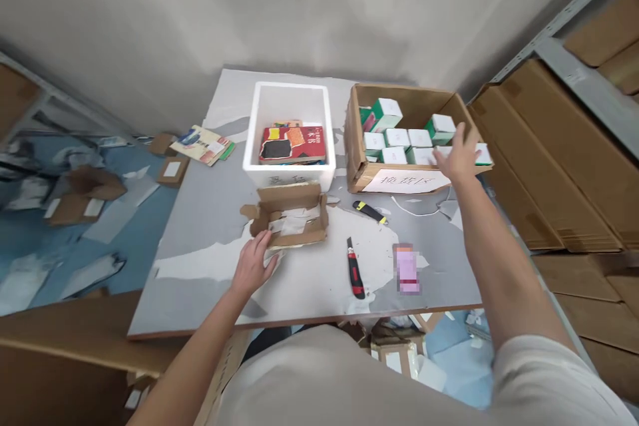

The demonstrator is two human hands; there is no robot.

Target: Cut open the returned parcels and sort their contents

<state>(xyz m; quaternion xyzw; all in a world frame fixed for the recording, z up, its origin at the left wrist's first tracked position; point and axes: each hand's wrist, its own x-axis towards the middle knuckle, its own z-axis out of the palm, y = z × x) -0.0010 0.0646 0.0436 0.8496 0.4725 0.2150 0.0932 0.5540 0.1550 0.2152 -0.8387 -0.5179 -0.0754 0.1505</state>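
Observation:
My left hand is at the near left corner of a small open cardboard box. Its fingertips touch the box's edge, and the thumb stands apart. White paper lies inside that box. Over the right end of a large open carton, my right hand spreads its fingers above several white-and-green small boxes. It covers part of those beneath it; whether the fingertips touch one, I cannot tell. Handwriting marks a white label on the carton's front.
A white foam box holds books, a red one on top. A yellow-and-black cutter, a red-and-black cutter and a blurred pink item lie on the table. Booklets lie at its left edge; cartons stand right.

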